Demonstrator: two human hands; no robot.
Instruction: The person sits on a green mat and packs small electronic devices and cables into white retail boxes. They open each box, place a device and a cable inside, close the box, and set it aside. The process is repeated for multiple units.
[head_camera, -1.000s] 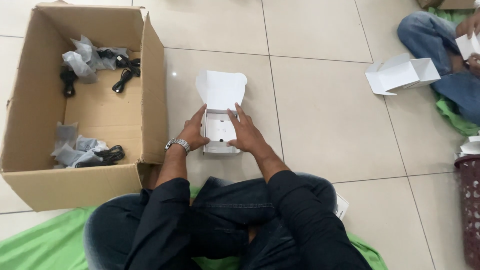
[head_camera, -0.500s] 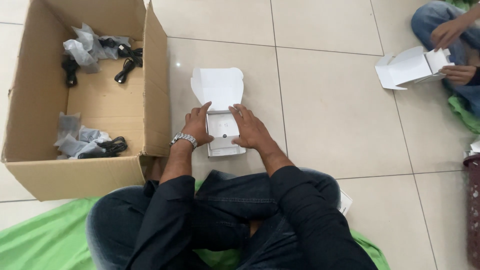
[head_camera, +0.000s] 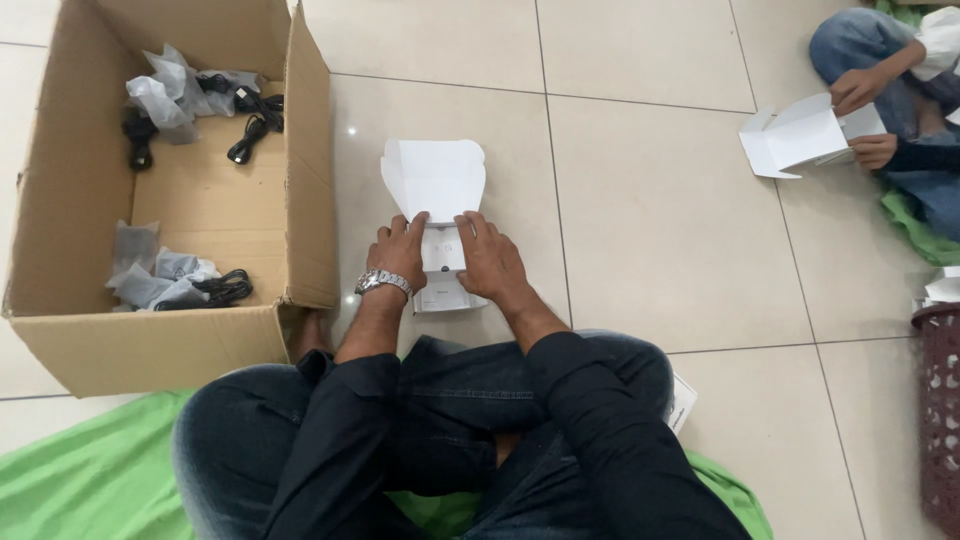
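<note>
A person sits cross-legged on the tiled floor, both hands on a small white box that lies on the tiles just in front of the knees. The box's lid is flipped open, pointing away from the person. The left hand, with a metal watch at the wrist, lies on the box's left side; the right hand lies on its right side. Both grips are spread, fingers flat and pressing down on the box's inner flap rather than pinching anything. What is inside the box is hidden under the hands.

Just left of the left hand stands a big open carton, its side wall close to the box. It holds black cables and clear plastic bags at the far end, and more bags with a coiled black cable at the near end; the middle of its bottom is bare cardboard.

A green cloth lies under the person. At the far right another person's hands hold a second open white box, well apart from the first. A dark red basket stands at the right edge.
</note>
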